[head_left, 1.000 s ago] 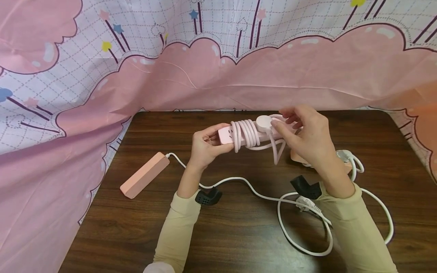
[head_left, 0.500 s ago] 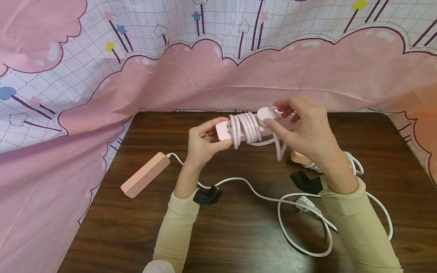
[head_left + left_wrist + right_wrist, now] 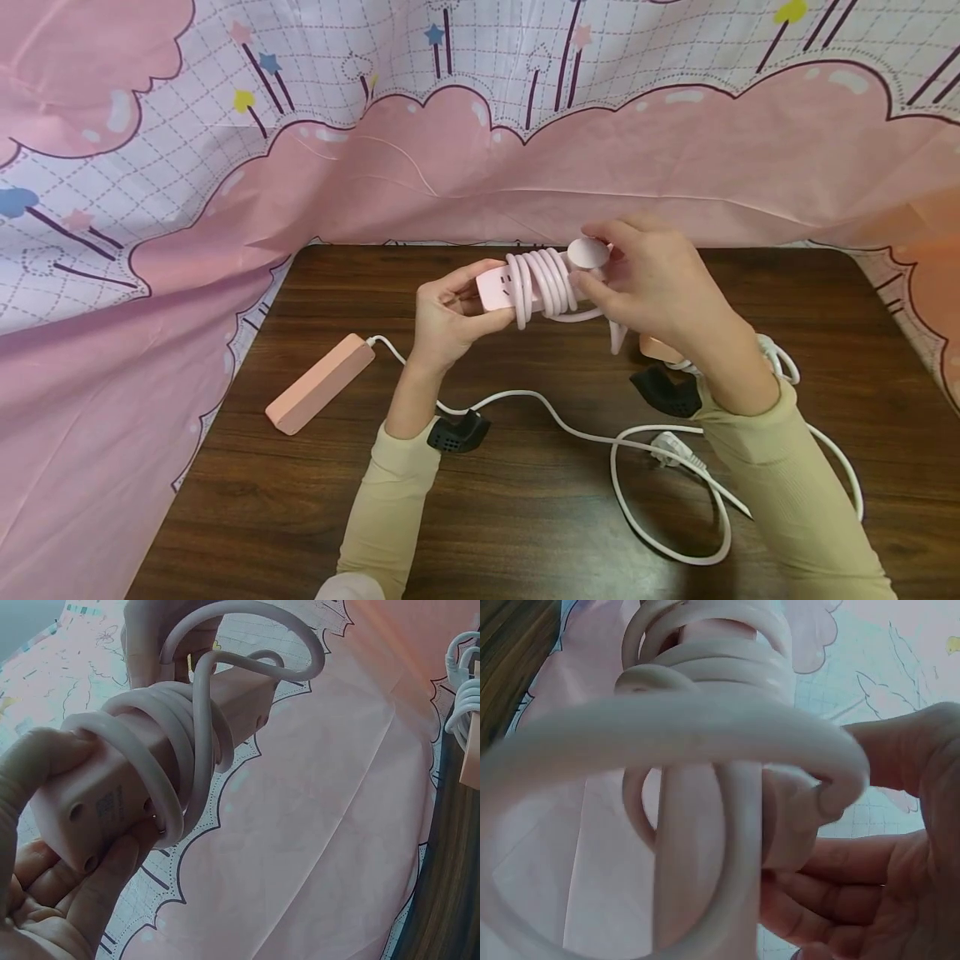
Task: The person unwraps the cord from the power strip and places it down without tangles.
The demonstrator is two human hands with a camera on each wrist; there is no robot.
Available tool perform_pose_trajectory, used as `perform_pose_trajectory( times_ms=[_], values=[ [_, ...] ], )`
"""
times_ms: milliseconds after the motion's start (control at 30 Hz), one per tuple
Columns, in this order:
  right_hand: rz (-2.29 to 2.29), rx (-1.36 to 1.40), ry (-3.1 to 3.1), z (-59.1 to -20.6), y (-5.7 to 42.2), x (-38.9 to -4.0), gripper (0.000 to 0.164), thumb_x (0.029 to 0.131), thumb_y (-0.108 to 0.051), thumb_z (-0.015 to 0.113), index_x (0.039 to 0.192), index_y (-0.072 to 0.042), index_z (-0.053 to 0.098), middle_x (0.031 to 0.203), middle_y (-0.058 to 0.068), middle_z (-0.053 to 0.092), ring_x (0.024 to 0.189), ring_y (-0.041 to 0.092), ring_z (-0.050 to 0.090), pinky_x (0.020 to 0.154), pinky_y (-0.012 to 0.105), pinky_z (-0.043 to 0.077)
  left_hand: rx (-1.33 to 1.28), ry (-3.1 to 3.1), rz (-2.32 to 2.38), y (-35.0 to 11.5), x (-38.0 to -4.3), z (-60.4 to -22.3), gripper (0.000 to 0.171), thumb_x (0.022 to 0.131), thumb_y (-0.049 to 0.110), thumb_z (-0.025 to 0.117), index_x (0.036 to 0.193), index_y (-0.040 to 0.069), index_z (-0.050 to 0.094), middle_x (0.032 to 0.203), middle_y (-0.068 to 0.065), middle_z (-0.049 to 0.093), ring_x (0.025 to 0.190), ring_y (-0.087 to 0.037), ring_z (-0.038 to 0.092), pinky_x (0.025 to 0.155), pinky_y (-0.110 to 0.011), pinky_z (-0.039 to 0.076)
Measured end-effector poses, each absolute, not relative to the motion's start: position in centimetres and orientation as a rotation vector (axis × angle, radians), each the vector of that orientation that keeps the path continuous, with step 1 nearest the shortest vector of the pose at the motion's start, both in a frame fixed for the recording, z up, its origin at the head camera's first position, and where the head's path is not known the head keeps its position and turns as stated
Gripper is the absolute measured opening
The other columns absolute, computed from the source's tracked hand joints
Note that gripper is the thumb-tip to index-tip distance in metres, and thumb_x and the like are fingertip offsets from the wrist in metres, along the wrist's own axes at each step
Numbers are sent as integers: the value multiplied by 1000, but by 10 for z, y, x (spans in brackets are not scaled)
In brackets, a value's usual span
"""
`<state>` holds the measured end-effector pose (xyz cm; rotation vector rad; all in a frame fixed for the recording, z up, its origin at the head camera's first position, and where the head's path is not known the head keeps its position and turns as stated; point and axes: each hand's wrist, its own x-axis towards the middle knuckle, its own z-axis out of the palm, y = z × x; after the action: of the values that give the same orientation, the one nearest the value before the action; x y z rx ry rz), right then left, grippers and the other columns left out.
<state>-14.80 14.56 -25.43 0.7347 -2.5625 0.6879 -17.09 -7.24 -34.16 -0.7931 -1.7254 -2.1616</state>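
A pale pink power strip (image 3: 491,292) is held up over the table, its thick pink cord (image 3: 553,283) wound round it in several turns. My left hand (image 3: 444,323) grips the strip's left end, thumb along the near side and fingers behind; the left wrist view shows the strip's underside (image 3: 101,810) with screw holes. At the other end, a round white plug (image 3: 588,253) sits against the strip's socket face. Thumb and fingers of my right hand (image 3: 663,279) pinch this plug. A loose loop of cord (image 3: 697,724) crosses the right wrist view.
An orange power strip (image 3: 321,383) lies at the left on the dark wooden table (image 3: 525,517). Its white cord (image 3: 558,421) runs right to a loop and a white plug (image 3: 671,448). Another orange strip (image 3: 658,347) lies partly hidden behind the right forearm. A patterned curtain (image 3: 465,183) hangs behind.
My right hand has moved slightly left and its fingers have come round the white plug. The wound strip rose a little, its right end most. The left hand keeps its grip.
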Motion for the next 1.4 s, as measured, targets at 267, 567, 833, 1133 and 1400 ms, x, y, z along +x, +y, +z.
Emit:
perform_pose_trajectory(
  times_ms=[267, 567, 833, 1133, 1400],
  values=[
    [565, 761, -2642, -250, 142, -147, 39, 77, -7, 69, 111, 8, 60, 85, 17, 60, 68, 25, 57, 61, 39, 46, -794, -1749, -2137, -71, -172, -344, 47, 60, -24, 68, 106, -23, 55, 94, -31, 62, 79, -11, 62, 68, -24, 53],
    [654, 583, -2715, -252, 139, -146, 33, 77, -9, 68, 106, 4, 63, 87, 18, 59, 73, 30, 55, 63, 42, 42, -790, -1787, -2113, -70, -171, -344, 48, 60, -25, 69, 106, -23, 56, 96, -39, 58, 79, -10, 62, 67, -23, 53],
    [689, 569, -2766, -256, 142, -148, 31, 75, -13, 68, 100, 3, 61, 90, 18, 60, 78, 30, 54, 64, 43, 42, -830, -1822, -2100, -70, -170, -346, 48, 60, -24, 70, 106, -22, 56, 98, -38, 59, 81, -10, 62, 68, -24, 53],
    [798, 600, -2789, -261, 144, -151, 26, 71, -10, 69, 93, 0, 61, 81, 11, 61, 68, 23, 53, 58, 34, 40, -857, -1830, -2109, -72, -169, -350, 48, 60, -25, 69, 106, -23, 55, 97, -39, 58, 81, -9, 62, 68, -23, 53],
    [846, 676, -2782, -267, 149, -152, 24, 70, -8, 68, 91, 2, 62, 81, 12, 60, 67, 21, 53, 57, 33, 42, -875, -1853, -2083, -71, -169, -353, 46, 61, -23, 70, 105, -22, 56, 97, -38, 59, 80, -9, 61, 68, -24, 53]
  ],
)
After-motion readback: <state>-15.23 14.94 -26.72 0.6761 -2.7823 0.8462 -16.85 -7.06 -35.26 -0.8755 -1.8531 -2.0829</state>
